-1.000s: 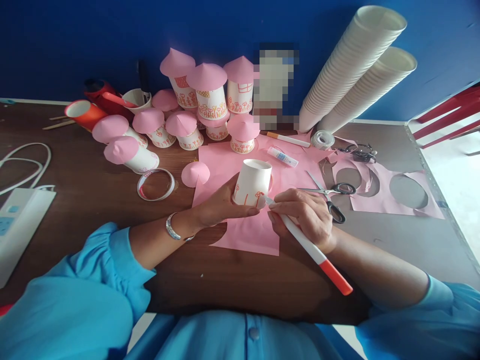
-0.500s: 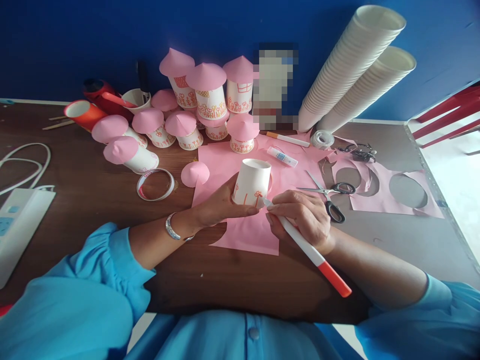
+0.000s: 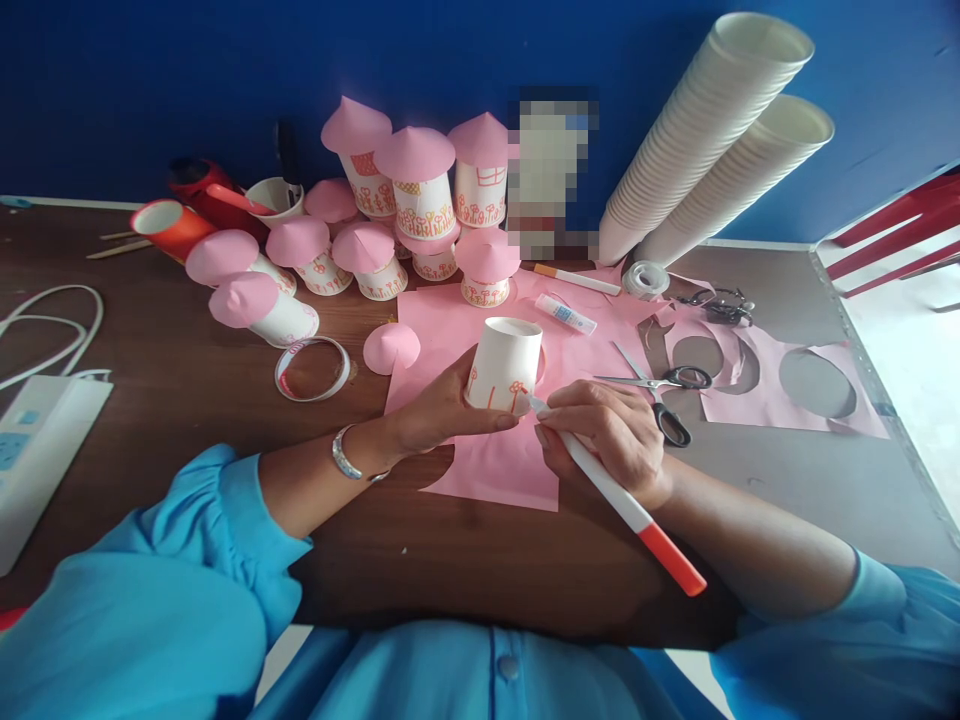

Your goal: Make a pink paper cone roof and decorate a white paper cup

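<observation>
A white paper cup [image 3: 505,358], bottom up, is gripped in my left hand [image 3: 442,405], its thumb and fingers around the lower part. Orange-red stems and a small flower are drawn near the cup's rim. My right hand [image 3: 611,435] is closed around a white marker [image 3: 606,485] with a red end, and the marker's tip meets the cup beside the flower. Pink paper [image 3: 510,475] lies beneath both hands. Just beyond my right hand lie scissors [image 3: 671,400] with black handles. A small pink paper cone [image 3: 391,348] rests left of the cup.
Several decorated cups with pink cone roofs [image 3: 414,155] stand at the back. Two tall stacks of paper cups [image 3: 675,140] lean by the blue wall. A glue stick [image 3: 566,314], a tape roll [image 3: 646,280], a white ring [image 3: 312,369] and a power strip [image 3: 49,450] lie around.
Hardly anything differs. The marker and my right hand have shifted very slightly, with the tip still at the flower on the cup.
</observation>
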Demonstrator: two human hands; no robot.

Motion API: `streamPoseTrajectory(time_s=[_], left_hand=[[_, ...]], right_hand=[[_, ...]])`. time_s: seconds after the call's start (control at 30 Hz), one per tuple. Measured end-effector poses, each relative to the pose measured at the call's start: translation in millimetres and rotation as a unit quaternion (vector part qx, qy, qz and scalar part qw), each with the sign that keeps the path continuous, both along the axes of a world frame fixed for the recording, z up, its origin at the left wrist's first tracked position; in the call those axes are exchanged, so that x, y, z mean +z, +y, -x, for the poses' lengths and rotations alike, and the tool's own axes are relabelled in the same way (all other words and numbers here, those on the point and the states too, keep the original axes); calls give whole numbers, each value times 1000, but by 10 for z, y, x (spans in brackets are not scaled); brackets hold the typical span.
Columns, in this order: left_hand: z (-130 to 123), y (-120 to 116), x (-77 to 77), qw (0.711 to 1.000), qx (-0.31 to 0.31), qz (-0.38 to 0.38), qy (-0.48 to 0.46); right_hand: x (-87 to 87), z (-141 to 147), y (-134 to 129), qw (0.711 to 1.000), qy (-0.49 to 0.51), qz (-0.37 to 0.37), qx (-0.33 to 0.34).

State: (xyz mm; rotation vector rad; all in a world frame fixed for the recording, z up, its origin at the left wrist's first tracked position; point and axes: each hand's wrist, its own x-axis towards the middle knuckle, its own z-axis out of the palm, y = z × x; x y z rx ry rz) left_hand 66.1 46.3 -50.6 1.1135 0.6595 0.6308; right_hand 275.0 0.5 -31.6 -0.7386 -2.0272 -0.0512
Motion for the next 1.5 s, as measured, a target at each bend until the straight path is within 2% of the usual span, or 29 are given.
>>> streamPoseTrajectory(time_s=[0.33, 0.7, 0.83, 1.0, 1.23, 1.4, 1.5], left_hand=[[-8, -10, 10, 1000, 2, 18, 7], [-10, 0, 16, 1000, -7, 1, -3], [6, 21, 12, 1000, -10, -18, -24], [1, 24, 11, 997, -2, 30, -74], [3, 16, -25, 989, -23, 36, -141], [6, 23, -20, 994, -51, 22, -98], [-7, 24, -35, 996, -47, 22, -76]], right_hand=[[13, 18, -24, 1000, -1, 11, 3], [30, -4, -19, 1000, 5, 2, 21], [-16, -51, -38, 999, 28, 3, -17], [-75, -78, -50, 997, 44, 37, -42], [-94, -74, -41, 999, 40, 23, 14], [-91, -40, -51, 999, 19, 13, 31], [-82, -26, -57, 998, 12, 16, 55]])
